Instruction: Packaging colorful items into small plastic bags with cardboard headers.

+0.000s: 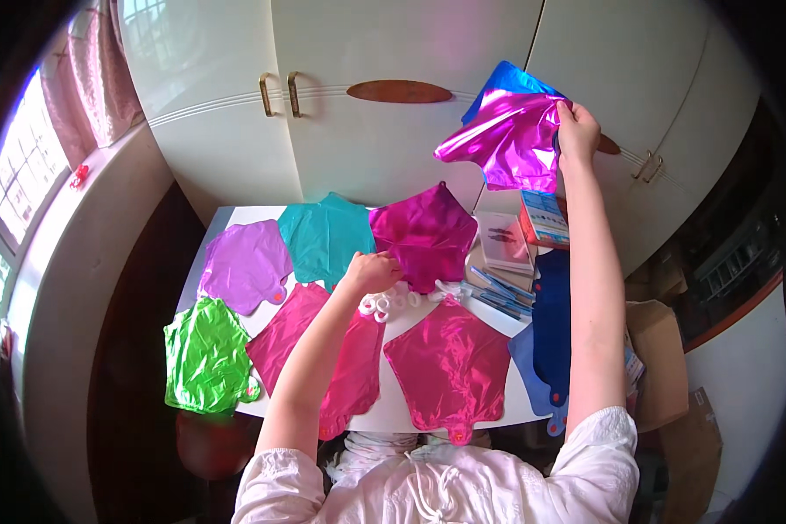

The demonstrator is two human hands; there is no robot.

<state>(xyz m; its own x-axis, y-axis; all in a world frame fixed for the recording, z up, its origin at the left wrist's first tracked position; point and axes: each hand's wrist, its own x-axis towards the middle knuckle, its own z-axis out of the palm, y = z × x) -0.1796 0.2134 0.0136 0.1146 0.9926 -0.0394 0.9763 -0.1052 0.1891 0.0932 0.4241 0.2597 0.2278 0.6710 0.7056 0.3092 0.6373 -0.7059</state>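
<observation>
The right hand [579,134] is gripping pink foil [511,135] in open air, far right; the left hand [375,272] is reaching over the table [517,406], grip unclear. Red foil [450,371] is overhanging the near edge; a cabinet [384,153] is standing far.

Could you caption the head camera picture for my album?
The right hand holds up magenta foil and blue foil, while more colourful foil shapes lie spread across the white table.

Left forearm [304,380] partly hides pink foil [355,362]; held blue foil [513,79] partly behind magenta foil [517,131].
</observation>
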